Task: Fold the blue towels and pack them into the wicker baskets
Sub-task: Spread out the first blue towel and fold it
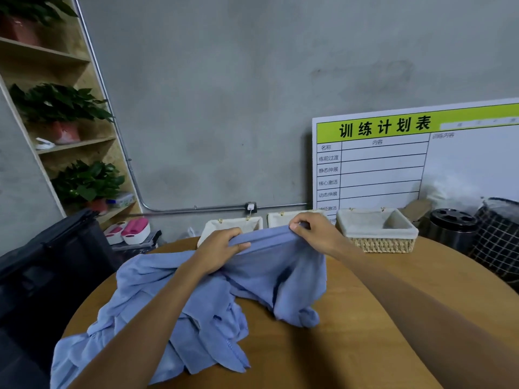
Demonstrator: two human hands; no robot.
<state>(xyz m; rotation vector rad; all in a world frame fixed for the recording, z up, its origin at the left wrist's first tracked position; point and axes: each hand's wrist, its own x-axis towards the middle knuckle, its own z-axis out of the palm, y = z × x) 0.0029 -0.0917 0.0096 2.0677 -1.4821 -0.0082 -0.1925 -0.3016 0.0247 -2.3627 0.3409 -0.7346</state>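
A blue towel [280, 265] is lifted above the round wooden table [351, 318], its upper edge stretched between my hands. My left hand [222, 251] grips the edge at the left and my right hand [314, 230] pinches it at the right. More crumpled blue towels [157, 318] lie in a heap on the table's left side, under my left forearm. Three wicker baskets with cream liners stand along the table's far edge: a left basket [216, 227], a middle basket [280, 217] mostly hidden behind my hands, and a right basket [376, 231] that looks empty.
A whiteboard [407, 164] with a green header leans on the concrete wall behind the baskets. A black bin [449, 228] and a checked hamper [497, 242] stand at right. A dark bag [50, 262] sits at left, below wooden shelves with potted plants [61, 108].
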